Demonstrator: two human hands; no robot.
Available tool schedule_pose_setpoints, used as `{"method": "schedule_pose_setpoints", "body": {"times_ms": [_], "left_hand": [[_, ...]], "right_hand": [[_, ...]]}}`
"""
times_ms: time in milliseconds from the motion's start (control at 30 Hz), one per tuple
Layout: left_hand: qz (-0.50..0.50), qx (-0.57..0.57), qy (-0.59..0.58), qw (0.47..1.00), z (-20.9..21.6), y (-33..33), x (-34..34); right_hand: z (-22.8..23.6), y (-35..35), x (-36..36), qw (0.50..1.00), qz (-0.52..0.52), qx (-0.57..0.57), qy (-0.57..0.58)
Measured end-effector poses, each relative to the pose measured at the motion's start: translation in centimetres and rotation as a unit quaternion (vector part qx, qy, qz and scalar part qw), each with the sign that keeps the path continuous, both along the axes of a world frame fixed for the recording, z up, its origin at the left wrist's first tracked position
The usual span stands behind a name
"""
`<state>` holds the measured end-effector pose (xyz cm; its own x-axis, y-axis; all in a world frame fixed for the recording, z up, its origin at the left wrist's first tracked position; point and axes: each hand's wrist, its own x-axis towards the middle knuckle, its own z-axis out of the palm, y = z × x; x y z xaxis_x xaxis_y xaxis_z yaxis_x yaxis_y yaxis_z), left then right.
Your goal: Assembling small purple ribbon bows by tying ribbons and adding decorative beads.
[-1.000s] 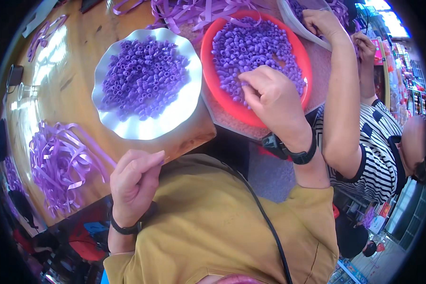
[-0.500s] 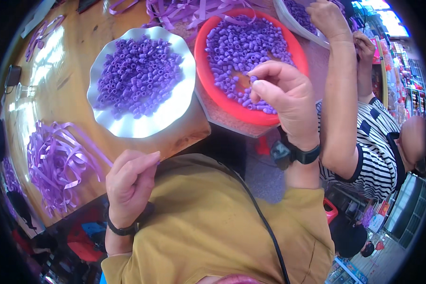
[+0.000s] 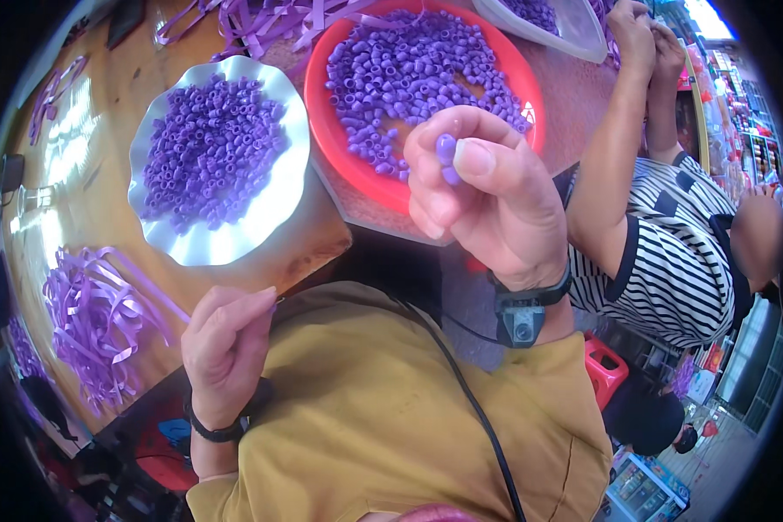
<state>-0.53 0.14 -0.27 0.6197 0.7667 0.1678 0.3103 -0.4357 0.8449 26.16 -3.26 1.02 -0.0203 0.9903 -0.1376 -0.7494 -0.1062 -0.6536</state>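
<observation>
Purple beads [image 3: 445,149] sit pinched between the thumb and index finger of my right hand [image 3: 496,187], raised over the near rim of a red round tray [image 3: 315,113] full of loose purple beads [image 3: 409,65]. Two beads show at its fingertips. My left hand [image 3: 226,344] is closed in a pinch at the table's near edge. A strand of purple ribbon [image 3: 152,285] runs from a pile up to this hand; its end at the fingertips is barely visible. Ahead of the left hand stands a white scalloped dish [image 3: 274,204] heaped with more purple beads [image 3: 213,148].
A tangled pile of purple ribbons [image 3: 96,322] lies at the left, more ribbons [image 3: 274,22] at the far side. Beyond the red tray is a white container [image 3: 574,39] of beads. At right, a person in a striped shirt [image 3: 670,261] works with both hands [image 3: 639,43] raised.
My right hand has come nearer and a little left, away from the beads in the tray, with beads in its pinch. The left hand stays pinched. The neighbour's hands have come together.
</observation>
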Motion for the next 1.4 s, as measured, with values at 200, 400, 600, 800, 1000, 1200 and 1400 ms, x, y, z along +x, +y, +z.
{"method": "schedule_pose_setpoints", "body": {"times_ms": [200,400,600,800,1000,1200,1400], "left_hand": [[-0.004,0.004,0.009,1.0,0.1,-0.2,0.3],[-0.008,0.019,0.011,1.0,1.2,0.2,0.9],[-0.029,0.076,-0.034,0.996,2.9,2.0,4.6],[-0.028,0.049,-0.111,0.992,2.8,2.0,6.3],[-0.016,0.032,-0.121,0.992,2.1,1.7,5.7],[0.008,0.047,-0.138,0.989,1.8,1.9,5.4],[0.022,0.04,-0.136,0.99,1.8,1.7,5.2]], "right_hand": [[-0.4,0.2,0.3,0.999,-0.026,-0.02,0.013],[-0.8,0.1,-0.6,0.994,-0.089,-0.029,0.061],[0.0,-0.2,-4.0,0.984,-0.11,-0.059,0.128],[0.8,-0.8,-6.4,0.983,-0.078,-0.068,0.154],[0.2,-0.7,-7.1,0.984,-0.053,-0.052,0.162],[-0.2,-0.6,-7.6,0.98,-0.037,-0.023,0.192],[0.0,-0.5,-8.1,0.982,-0.056,-0.037,0.178]]}}
